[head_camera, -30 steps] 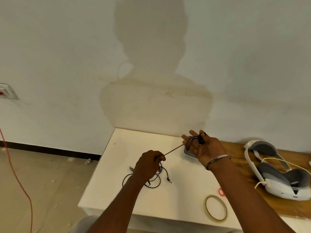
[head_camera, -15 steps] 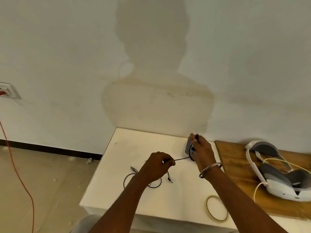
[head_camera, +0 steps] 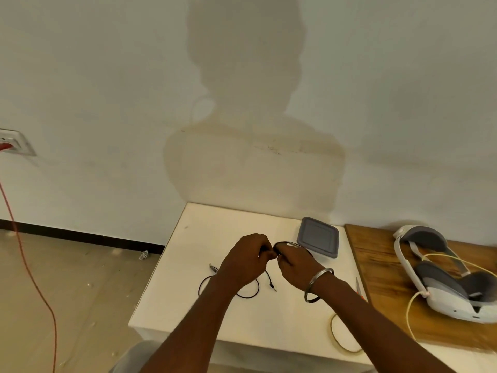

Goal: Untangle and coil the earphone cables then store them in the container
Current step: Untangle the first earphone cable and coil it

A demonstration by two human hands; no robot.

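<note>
A black earphone cable [head_camera: 243, 294] lies partly looped on the white table [head_camera: 204, 238], its plug end by my wrists. My left hand [head_camera: 246, 261] pinches the cable where it rises from the table. My right hand [head_camera: 294, 265], with a metal bangle on the wrist, grips a coiled bunch of the same cable. The two hands touch above the table's middle. A grey lidded container [head_camera: 318, 236] sits just behind my right hand, with its lid on.
A white and grey headset [head_camera: 443, 275] with a yellow cord lies on a wooden board [head_camera: 376, 254] at right. A tape ring [head_camera: 341, 335] rests near the table's front edge, small scissors [head_camera: 359, 288] by my right forearm. An orange cord [head_camera: 29, 270] crosses the floor at left.
My right hand came down and left from over the container, uncovering it, and met my left hand. The stretched length of cable between the hands is now gathered.
</note>
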